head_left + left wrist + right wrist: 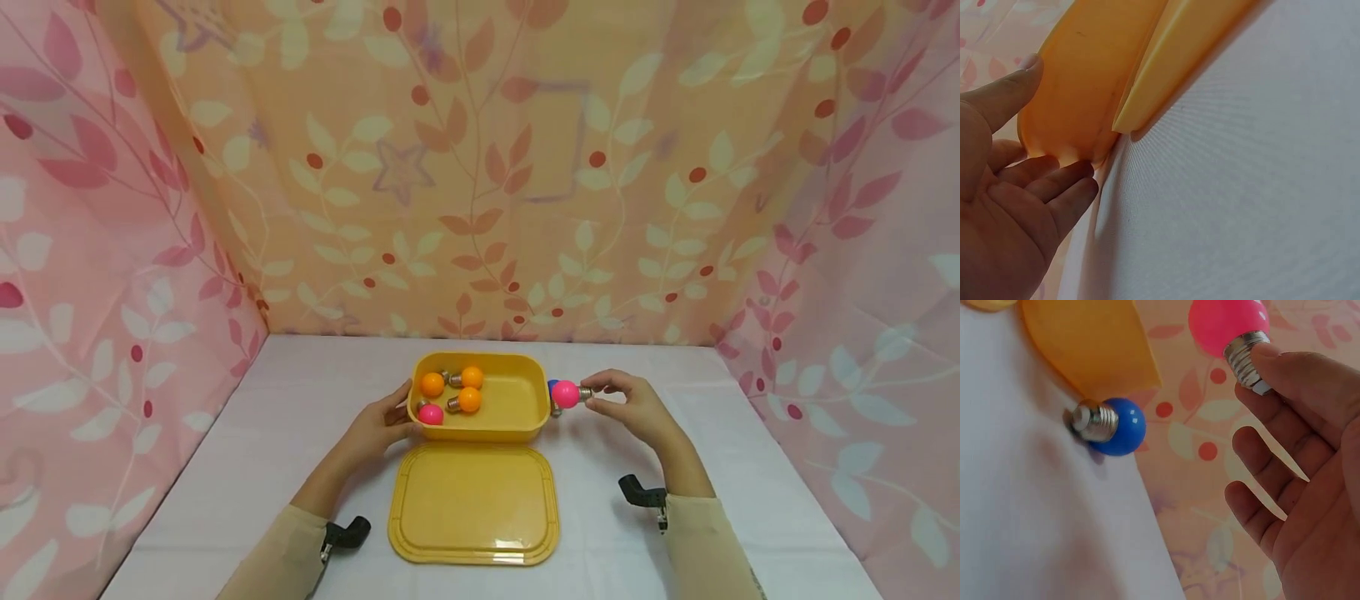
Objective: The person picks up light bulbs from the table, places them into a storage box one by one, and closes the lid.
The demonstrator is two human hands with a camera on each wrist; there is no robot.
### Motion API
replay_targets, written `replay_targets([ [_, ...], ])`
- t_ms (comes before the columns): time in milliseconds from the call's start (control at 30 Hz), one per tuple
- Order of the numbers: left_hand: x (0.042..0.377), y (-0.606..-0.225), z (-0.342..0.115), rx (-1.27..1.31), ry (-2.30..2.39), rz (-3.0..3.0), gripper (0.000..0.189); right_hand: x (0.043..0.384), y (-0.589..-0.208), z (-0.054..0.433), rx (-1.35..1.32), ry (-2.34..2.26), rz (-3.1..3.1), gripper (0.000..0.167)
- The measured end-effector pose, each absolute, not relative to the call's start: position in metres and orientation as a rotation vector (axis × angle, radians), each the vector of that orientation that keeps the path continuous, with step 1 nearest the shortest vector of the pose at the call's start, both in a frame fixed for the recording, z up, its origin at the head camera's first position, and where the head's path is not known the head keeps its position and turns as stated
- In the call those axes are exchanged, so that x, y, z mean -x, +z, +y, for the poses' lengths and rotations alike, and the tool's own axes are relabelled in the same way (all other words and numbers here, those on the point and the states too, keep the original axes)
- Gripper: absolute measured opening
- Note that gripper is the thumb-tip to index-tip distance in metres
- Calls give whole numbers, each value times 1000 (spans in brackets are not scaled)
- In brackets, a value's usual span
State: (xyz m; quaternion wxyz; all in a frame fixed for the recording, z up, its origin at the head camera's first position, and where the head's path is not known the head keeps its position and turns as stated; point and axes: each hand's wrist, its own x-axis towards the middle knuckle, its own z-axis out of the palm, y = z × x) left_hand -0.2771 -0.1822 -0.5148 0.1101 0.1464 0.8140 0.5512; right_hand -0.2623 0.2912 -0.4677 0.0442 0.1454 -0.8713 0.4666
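Observation:
Between thumb and index finger, my right hand (pixel 633 408) pinches the metal screw base of a pink light bulb (pixel 566 394), held up just off the right end of a yellow plastic box (pixel 528 432). Below that bulb, a blue light bulb (pixel 1124 428) lies on the table against the box. My left hand (pixel 378 425) rests its thumb and fairly straight fingers on the outside of the box's left end. Inside the box, towards the left, lie three orange bulbs, one being this orange bulb (pixel 470 399), and a second pink bulb (pixel 431 415).
A yellow lid (pixel 474 508) lies flat in front of the box. White cloth covers the table (pixel 225 500). Patterned fabric (pixel 480 167) hangs behind and along both sides. Black camera mounts (pixel 348 533) sit at the wrists.

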Motion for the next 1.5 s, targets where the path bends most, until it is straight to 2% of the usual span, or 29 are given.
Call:
replay_targets([
  [633,276,-520,-188,-448,1601,2406,93,256,-453,256,-620,1370,-2566,28],
  [1500,276,-514,-183,-455,1543,2461,96,277,-412,220,-885,1180,-2766,26],
])
